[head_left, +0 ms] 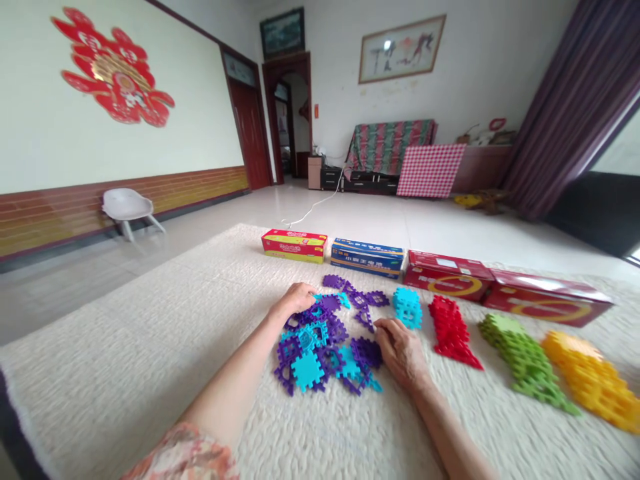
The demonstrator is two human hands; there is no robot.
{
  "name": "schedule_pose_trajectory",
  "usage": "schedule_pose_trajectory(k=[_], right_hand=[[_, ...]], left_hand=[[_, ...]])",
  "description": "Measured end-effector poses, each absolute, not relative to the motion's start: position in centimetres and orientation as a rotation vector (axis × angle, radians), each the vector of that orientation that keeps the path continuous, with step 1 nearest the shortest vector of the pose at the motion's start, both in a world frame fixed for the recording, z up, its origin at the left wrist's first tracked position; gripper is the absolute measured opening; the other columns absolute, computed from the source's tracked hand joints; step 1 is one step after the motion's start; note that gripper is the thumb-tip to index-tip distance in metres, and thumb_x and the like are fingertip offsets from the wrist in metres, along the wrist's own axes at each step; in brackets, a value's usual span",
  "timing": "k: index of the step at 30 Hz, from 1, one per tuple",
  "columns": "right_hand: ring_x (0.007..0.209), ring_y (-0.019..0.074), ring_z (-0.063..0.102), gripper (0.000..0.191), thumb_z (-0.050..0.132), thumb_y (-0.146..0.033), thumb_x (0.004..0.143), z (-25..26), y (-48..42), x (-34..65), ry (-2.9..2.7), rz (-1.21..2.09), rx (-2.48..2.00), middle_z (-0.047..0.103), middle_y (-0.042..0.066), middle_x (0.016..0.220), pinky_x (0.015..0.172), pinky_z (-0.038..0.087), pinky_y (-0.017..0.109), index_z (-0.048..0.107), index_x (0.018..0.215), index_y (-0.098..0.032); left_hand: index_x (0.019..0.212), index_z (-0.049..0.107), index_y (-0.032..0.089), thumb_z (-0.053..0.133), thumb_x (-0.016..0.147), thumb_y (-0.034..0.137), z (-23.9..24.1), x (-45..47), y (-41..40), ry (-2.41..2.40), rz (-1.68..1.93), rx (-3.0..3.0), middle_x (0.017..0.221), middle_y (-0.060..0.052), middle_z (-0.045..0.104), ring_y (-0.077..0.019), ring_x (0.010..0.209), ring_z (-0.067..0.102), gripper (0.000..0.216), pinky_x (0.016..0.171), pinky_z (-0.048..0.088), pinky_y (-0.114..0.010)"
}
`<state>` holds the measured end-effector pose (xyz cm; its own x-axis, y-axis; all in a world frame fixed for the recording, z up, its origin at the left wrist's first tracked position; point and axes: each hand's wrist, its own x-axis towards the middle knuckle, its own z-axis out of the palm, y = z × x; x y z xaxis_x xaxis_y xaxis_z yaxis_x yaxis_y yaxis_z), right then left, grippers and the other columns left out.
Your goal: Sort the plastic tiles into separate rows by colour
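Note:
A mixed heap of purple and cyan interlocking plastic tiles [307, 371] lies on the light quilted mat [165, 340]. My left hand [296, 300] is at the heap's upper left edge, its fingers bent down and closed beside a cyan tile; what they hold is hidden. At the right side, my right hand [401, 350] has curled fingers, with the fingertips by a purple triangular tile [364, 319]. Whether a piece is in them I cannot make out. Beyond the heap, loose purple tiles [334, 281] trail towards the boxes. A small stack of cyan tiles [407, 307] sits just past my right hand.
To the right lie red tiles [450, 330], green tiles [525, 360] and yellow tiles [593, 377] in separate groups. Behind them stand a red-and-yellow box [295, 247], a blue box [367, 259] and two dark red boxes [447, 275]. A white chair [127, 205] stands at the left wall.

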<state>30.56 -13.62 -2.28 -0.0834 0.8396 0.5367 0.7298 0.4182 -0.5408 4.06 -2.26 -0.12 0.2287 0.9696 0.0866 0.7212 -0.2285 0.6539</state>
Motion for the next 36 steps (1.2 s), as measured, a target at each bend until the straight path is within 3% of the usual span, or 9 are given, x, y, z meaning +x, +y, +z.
schedule_pose_trajectory(k=[10, 18, 32, 36], right_hand=[[0.078, 0.0174, 0.062, 0.019, 0.043, -0.025, 0.088, -2.0, -13.7, 30.8, -1.81, 0.277, -1.303, 0.064, 0.005, 0.083, 0.073, 0.048, 0.029, 0.062, 0.088, -0.02], [0.077, 0.0174, 0.061, 0.018, 0.044, -0.023, 0.087, -2.0, -13.8, 30.8, -1.831, 0.302, -1.262, 0.064, 0.004, 0.084, 0.072, 0.047, 0.03, 0.062, 0.09, -0.02], [0.089, 0.018, 0.061, 0.015, 0.046, -0.024, 0.089, -2.1, -14.0, 30.8, -1.796, 0.285, -1.232, 0.064, 0.006, 0.095, 0.081, 0.047, 0.032, 0.06, 0.096, -0.021], [0.095, 0.0191, 0.06, 0.023, 0.052, -0.028, 0.087, -2.0, -13.9, 30.7, -1.737, 0.365, -1.193, 0.063, 0.007, 0.104, 0.083, 0.049, 0.034, 0.058, 0.109, -0.021]], left_hand=[[0.115, 0.065, 0.011, 0.06, 0.059, 0.015, -0.7, 6.1, -2.0, 1.363, 0.613, 1.835, 0.064, 0.004, 0.06, -0.0089, 0.052, 0.046, 0.057, 0.052, 0.035, -0.021], [0.108, 0.066, 0.01, 0.059, 0.056, 0.009, -0.3, 7.8, -3.2, 1.216, 0.743, 1.63, 0.061, 0.006, 0.053, -0.007, 0.054, 0.045, 0.052, 0.054, 0.034, -0.02], [0.104, 0.065, 0.014, 0.068, 0.06, 0.023, 3.0, 7.5, -4.1, 1.131, 1.249, 1.425, 0.085, -0.002, 0.062, -0.0116, 0.078, 0.056, 0.045, 0.076, 0.045, -0.026], [0.1, 0.065, 0.014, 0.071, 0.059, 0.023, 2.8, 10.9, -5.6, 0.958, 1.148, 1.274, 0.086, -0.004, 0.063, -0.011, 0.074, 0.057, 0.042, 0.067, 0.044, -0.024]])
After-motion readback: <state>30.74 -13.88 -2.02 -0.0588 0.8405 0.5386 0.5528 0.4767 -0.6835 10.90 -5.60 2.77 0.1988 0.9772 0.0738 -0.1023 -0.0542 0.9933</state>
